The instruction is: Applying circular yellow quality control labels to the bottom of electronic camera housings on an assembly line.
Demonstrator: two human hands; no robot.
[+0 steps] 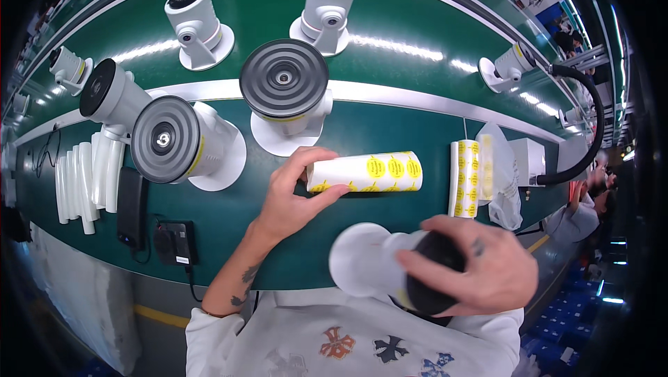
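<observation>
My left hand (pixel 293 193) is closed around one end of a roll of white sticker sheet (pixel 372 172) printed with round yellow labels. The roll lies lengthwise, pointing right, above the green bench. Close to my body, my right hand (pixel 487 266) grips the black end of a white camera unit (pixel 376 255). This unit is tipped over, with its round white base to the left, and motion blurs it slightly. Just beyond the roll stands a white camera unit (pixel 282 130) with a ringed dark grey disc facing up; a similar one (pixel 216 144) is to its left.
A second sticker roll (pixel 464 179) lies right, beside a clear plastic bag (pixel 504 196). White tubes (pixel 87 179), a black case (pixel 131 206) and a black box with a cable (pixel 175 241) sit left. More camera units (pixel 202 26) stand on the green conveyor (pixel 403 15). A black hose (pixel 598 113) curves at right.
</observation>
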